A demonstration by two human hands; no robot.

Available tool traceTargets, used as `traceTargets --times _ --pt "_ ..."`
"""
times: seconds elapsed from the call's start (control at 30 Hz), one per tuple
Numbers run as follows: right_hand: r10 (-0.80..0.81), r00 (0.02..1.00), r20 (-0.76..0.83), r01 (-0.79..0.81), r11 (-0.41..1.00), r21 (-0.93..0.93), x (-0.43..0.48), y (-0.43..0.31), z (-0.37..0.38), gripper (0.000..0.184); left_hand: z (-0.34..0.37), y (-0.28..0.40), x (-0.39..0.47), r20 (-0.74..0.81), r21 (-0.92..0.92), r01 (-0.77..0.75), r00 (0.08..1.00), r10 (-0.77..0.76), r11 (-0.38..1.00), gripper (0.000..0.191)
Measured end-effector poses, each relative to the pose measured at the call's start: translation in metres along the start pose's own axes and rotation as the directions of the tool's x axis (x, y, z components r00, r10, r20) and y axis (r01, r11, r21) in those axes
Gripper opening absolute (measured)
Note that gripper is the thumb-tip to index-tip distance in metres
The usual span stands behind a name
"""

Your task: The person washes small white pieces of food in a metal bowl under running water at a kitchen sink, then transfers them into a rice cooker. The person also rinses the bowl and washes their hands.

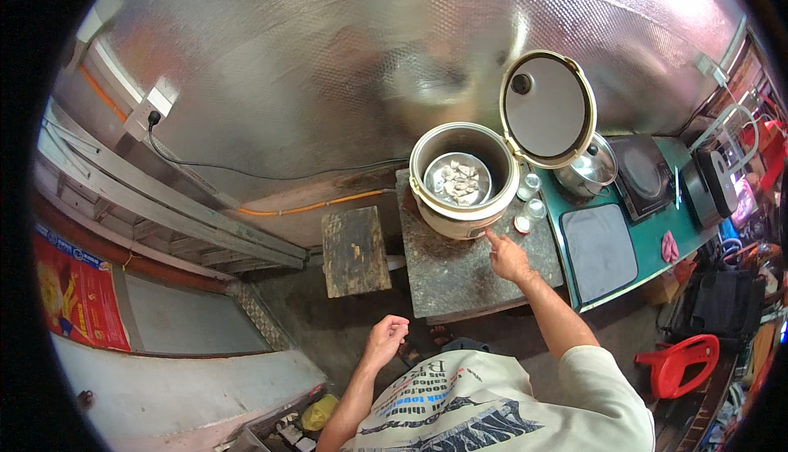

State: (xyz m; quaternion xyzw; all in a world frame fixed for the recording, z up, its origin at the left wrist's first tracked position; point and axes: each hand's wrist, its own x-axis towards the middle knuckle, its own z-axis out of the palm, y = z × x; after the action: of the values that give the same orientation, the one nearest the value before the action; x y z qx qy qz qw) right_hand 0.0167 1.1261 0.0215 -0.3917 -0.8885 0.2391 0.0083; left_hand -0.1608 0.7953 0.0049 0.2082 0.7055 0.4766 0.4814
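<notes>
A large electric rice cooker stands on a worn table, its round lid hinged up at the right. Down inside its pot sits a metal bowl holding pale pieces of food, perhaps meat. My right hand reaches to the cooker's front, index finger stretched out to the small panel and the other fingers curled. It grips nothing. My left hand hangs in front of the table's near left corner, fingers loosely curled together, with nothing visible in it.
Glass jars and a small lidded container stand right of the cooker. A green table bears a lidded pot, an induction cooktop and a grey mat. A wooden stool stands left; a black cord crosses the wall.
</notes>
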Motion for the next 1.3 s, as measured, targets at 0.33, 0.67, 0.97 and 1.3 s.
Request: traceTargets --times 0.33,0.67,0.97,1.3 --pt "0.072 0.995 0.074 -0.066 0.994 -0.085 -0.003 0.004 0.026 0.081 -0.001 -0.007 -0.005 0.028 0.031 0.006 1.000 -0.007 1.000 0.018" --pt "0.075 0.922 -0.380 0.192 0.764 0.616 0.015 0.000 -0.113 0.022 -0.009 -0.022 -0.012 -0.007 -0.005 -0.001 1.000 0.001 1.000 0.019" --pt "0.091 0.523 -0.848 0.083 0.984 0.156 0.088 0.026 -0.238 0.057 -0.005 -0.033 -0.006 -0.054 0.054 0.006 0.999 -0.003 0.999 0.022" --pt "-0.420 0.454 -0.786 0.505 0.848 -0.162 0.057 -0.070 -0.180 0.052 0.003 -0.038 -0.010 -0.138 0.120 0.002 0.990 0.015 0.993 0.026"
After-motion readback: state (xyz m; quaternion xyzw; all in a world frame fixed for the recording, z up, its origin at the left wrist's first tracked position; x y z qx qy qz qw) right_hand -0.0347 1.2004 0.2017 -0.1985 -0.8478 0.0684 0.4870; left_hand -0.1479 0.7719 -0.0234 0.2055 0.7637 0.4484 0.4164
